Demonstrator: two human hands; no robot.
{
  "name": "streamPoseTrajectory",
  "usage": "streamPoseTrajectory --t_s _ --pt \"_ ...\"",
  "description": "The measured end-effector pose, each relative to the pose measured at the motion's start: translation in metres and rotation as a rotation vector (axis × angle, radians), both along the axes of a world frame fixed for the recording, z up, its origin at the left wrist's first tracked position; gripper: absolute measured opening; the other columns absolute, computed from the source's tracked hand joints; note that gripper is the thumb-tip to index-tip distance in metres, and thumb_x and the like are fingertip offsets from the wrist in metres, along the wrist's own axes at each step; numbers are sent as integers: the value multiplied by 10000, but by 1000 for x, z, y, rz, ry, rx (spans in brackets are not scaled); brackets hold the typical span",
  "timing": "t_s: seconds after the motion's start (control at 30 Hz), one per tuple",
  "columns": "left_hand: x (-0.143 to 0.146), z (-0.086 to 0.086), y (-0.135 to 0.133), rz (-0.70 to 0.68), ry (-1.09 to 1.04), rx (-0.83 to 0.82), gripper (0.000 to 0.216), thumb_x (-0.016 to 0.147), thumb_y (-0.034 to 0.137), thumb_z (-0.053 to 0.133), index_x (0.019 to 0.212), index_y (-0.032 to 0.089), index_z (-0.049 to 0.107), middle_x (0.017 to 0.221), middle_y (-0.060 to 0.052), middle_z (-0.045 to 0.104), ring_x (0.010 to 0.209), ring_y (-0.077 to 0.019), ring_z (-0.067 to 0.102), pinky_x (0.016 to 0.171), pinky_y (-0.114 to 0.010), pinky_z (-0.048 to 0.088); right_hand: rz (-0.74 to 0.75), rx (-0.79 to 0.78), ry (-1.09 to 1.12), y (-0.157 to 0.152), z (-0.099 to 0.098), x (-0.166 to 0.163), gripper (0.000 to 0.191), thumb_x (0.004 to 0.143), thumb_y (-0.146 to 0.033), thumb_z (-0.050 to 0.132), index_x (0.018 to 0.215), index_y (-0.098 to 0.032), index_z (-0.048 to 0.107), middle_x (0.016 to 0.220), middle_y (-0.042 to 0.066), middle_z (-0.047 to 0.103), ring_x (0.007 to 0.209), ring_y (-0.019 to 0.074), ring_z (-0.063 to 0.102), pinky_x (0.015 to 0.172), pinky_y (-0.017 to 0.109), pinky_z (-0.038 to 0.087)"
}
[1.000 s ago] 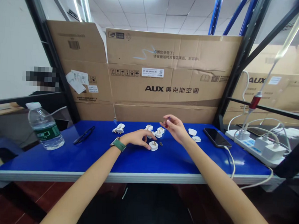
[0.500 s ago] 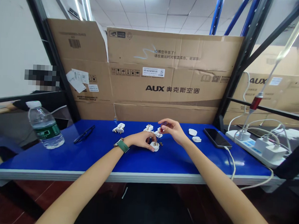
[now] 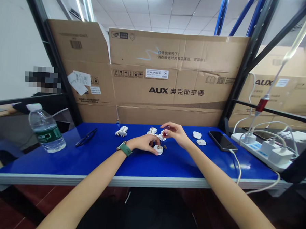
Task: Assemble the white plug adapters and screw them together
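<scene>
My left hand [image 3: 148,143] is closed on a white plug [image 3: 159,151], thumb and fingers gripping its side on the blue tabletop. Metal pins stand up from that plug. In my right hand [image 3: 174,133] is a screwdriver [image 3: 166,130] with a dark red handle, its thin shaft slanting down to the plug. Small brass-coloured pieces [image 3: 165,147] lie just right of the plug. Behind my hands stand more white plug parts [image 3: 152,130], partly covered by my fingers.
White plugs [image 3: 121,130] lie to the left, two white covers [image 3: 197,135] to the right. Beyond them are a phone [image 3: 222,141] with a cable and a loaded power strip [image 3: 258,152]. Glasses [image 3: 86,137] and a water bottle [image 3: 46,131] stand left. A cardboard sheet [image 3: 133,93] walls the back.
My right hand and the screwdriver handle have dropped slightly, with the fingers shifted a little around the handle. My left hand and the plug stay in place.
</scene>
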State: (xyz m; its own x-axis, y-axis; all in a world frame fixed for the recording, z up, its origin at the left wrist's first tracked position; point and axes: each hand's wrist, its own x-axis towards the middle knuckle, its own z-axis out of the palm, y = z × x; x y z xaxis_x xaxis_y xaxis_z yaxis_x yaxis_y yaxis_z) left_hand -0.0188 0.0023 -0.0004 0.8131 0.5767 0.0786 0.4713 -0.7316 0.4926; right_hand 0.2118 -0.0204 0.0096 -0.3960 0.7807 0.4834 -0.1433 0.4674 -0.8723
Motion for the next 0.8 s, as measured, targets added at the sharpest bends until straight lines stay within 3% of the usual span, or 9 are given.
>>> streamPoseTrajectory --t_s 0.8 --pt "0 -2 2 -19 -11 -5 535 683 566 821 1022 182 668 960 -32 650 775 -150 563 662 -252 408 -31 -12 0 2 -3 -4 301 729 -360 801 965 -201 704 804 12 652 769 177 664 750 352 609"
